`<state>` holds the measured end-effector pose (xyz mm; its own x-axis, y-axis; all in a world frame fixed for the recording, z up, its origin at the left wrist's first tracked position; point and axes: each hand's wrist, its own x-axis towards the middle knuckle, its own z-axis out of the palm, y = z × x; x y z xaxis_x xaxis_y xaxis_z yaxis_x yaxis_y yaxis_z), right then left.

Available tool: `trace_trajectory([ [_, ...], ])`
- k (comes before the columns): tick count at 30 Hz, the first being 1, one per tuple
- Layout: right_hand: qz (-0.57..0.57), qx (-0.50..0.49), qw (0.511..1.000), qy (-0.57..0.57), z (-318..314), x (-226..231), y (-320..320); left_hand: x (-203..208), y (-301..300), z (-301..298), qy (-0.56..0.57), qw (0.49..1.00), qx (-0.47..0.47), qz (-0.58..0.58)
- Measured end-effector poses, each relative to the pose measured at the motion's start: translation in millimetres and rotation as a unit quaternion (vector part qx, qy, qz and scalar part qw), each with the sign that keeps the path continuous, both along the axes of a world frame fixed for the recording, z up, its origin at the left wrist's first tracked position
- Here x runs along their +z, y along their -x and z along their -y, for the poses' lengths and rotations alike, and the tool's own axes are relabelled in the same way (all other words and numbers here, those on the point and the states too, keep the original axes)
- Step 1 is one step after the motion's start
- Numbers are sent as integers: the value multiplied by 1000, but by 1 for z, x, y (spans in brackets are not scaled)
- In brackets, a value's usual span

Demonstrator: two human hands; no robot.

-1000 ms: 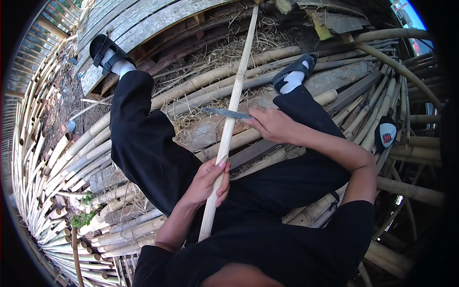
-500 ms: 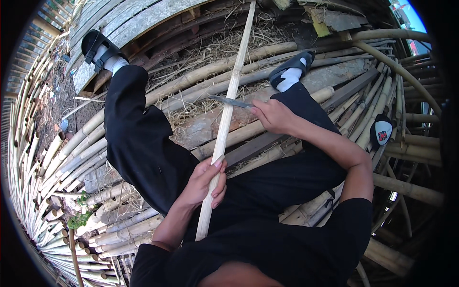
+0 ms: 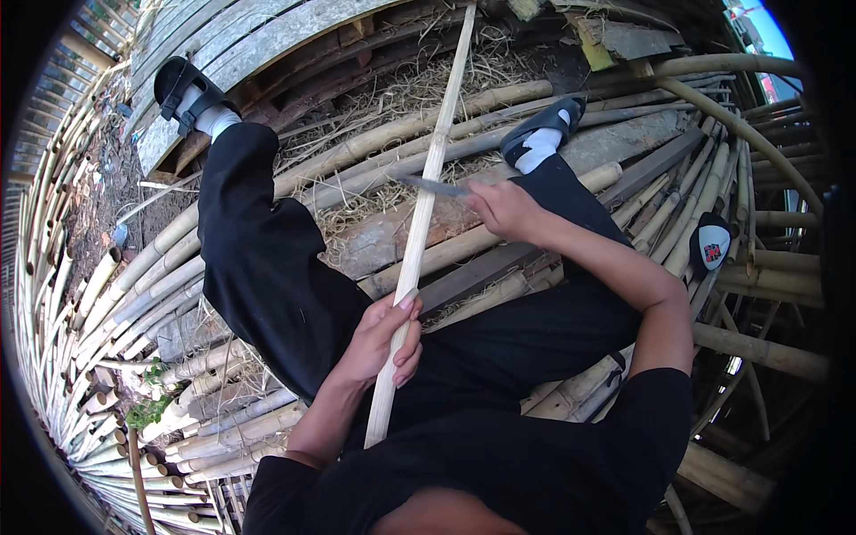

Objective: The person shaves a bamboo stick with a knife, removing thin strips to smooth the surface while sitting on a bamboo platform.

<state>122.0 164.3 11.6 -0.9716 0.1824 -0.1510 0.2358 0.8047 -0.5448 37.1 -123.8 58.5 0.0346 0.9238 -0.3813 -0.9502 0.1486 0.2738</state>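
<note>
A long pale bamboo strip (image 3: 419, 223) slants from my lap up to the top edge of the view. My left hand (image 3: 386, 343) is wrapped round its lower part, thumb on top. In my right hand (image 3: 506, 210) is a knife (image 3: 434, 186), its handle mostly hidden in the closed fingers. The grey blade lies crosswise over the strip, above my left hand, with its tip reaching past the strip's left edge. Whether the blade bites into the strip I cannot tell.
Bamboo poles (image 3: 401, 138) lie under and around my outstretched legs. Thin shavings (image 3: 374, 201) are scattered among them. A wooden plank platform (image 3: 267, 45) stands at the far left. A cap (image 3: 713, 245) rests on the poles at the right, beside crossing bamboo bars (image 3: 758, 352).
The knife and my right hand have shifted very slightly, and the blade's angle looks a little different. My left hand and the bamboo strip stay in nearly the same place.
</note>
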Motion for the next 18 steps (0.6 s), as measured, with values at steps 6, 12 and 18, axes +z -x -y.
trace_trajectory([
  [6,-30,100,994,4,22,16,-3,2,1,-3,-16,1000,11,1],
  [12,-1,11,998,-62,-24,-4,12,0,1,4,3,1000,8,16],
  [18,-51,136,989,-24,20,11,-1,1,3,-5,-7,1000,10,-4],
])
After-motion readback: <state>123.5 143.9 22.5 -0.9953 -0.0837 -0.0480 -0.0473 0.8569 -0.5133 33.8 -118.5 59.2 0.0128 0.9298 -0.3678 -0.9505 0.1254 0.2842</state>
